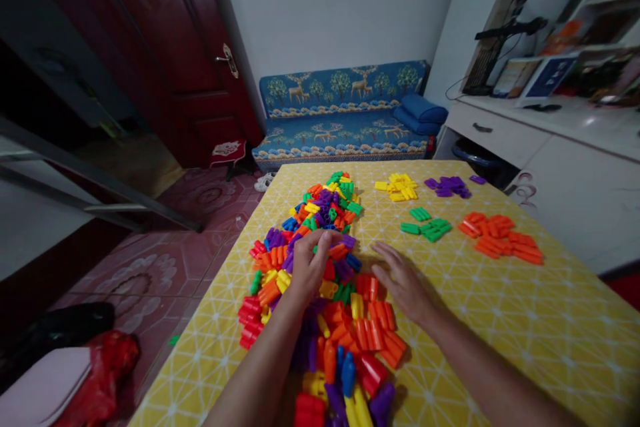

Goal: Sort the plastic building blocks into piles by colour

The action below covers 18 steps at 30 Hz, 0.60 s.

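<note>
A long heap of multicoloured plastic building blocks (345,333) runs down the left side of the table. My left hand (311,261) is over the middle of this heap, its fingers bent and closed at a purple building block (349,241); the grip is partly hidden. Just right of the heap, my right hand (404,283) hovers with fingers apart and nothing in it. An orange block (367,287) lies close to its fingertips. Sorted by colour on the right are yellow blocks (399,187), purple blocks (450,186), green blocks (434,229) and orange blocks (500,237).
The table (500,320) has a yellow patterned cloth. Beyond its far edge stands a blue sofa (345,121). A white cabinet (575,173) is at the right. To the left are a small stool (229,152), a red door (175,47) and a metal frame (120,203).
</note>
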Each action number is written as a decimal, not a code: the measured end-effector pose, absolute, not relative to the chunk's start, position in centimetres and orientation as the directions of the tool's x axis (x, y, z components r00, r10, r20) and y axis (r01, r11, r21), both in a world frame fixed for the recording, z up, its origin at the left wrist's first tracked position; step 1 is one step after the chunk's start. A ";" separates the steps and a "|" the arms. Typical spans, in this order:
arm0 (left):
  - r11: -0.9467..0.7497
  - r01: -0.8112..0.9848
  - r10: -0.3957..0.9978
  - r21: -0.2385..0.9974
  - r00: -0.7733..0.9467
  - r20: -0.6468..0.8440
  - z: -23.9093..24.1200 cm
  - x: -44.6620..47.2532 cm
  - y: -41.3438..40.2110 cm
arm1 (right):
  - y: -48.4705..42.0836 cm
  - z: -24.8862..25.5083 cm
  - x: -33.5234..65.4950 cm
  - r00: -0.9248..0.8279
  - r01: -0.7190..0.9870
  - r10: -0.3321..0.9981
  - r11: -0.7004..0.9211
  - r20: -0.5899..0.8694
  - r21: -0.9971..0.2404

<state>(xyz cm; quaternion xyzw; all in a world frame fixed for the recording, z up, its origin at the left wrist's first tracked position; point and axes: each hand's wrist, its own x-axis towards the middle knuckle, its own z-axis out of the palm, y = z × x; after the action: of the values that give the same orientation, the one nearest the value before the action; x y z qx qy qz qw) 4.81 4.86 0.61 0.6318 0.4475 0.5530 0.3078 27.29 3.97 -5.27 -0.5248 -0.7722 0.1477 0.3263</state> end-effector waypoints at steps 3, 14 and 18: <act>-0.285 -0.084 0.954 0.955 0.076 0.291 2.5 5.5 5.3 | 3.0 -6.1 25.0 -0.258 0.683 0.912 0.406 0.320 -0.606; -0.485 0.438 0.869 0.757 0.336 0.363 2.6 5.2 10.5 | 2.6 -5.2 25.0 -0.126 0.585 0.929 0.353 0.347 -0.730; -0.618 0.585 0.786 0.524 0.482 0.389 2.3 3.3 8.9 | 2.8 -5.3 24.8 -0.080 0.534 0.946 0.307 0.315 -0.788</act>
<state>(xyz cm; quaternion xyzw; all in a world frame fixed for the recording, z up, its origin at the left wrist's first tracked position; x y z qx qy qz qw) 3.30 8.94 2.33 0.8452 0.4055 0.3079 0.1626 24.83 2.77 -5.32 -0.5344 -0.6921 0.2466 0.4179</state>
